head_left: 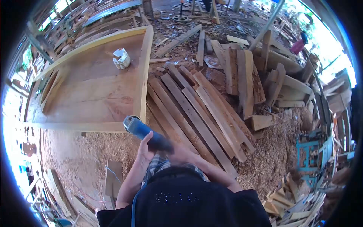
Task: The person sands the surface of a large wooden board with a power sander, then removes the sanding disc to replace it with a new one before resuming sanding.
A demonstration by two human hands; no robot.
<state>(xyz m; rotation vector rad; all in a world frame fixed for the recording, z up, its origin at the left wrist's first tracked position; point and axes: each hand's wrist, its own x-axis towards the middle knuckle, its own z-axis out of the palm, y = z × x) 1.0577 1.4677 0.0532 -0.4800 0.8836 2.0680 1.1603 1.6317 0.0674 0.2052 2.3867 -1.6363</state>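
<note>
A blue angle grinder (141,129) is held in front of my body, its metal head pointing up and left at the near corner of a large framed wooden panel (87,87). My left hand (144,148) is closed on the grinder's body from below, thumb laid along its side. Close to the dark rear end of the tool is my right hand (179,152), smeared by motion, so its fingers cannot be made out. A white, cut-open container (121,59) stands on the panel, with what looks like a brush or stick in it.
Several long planks (196,113) lie side by side on the ground right of the panel. Stacked timber pieces (245,81) stand beyond them. A turquoise metal frame (307,155) sits at the right, near scrap wood (291,198). Sawdust (90,151) covers the ground.
</note>
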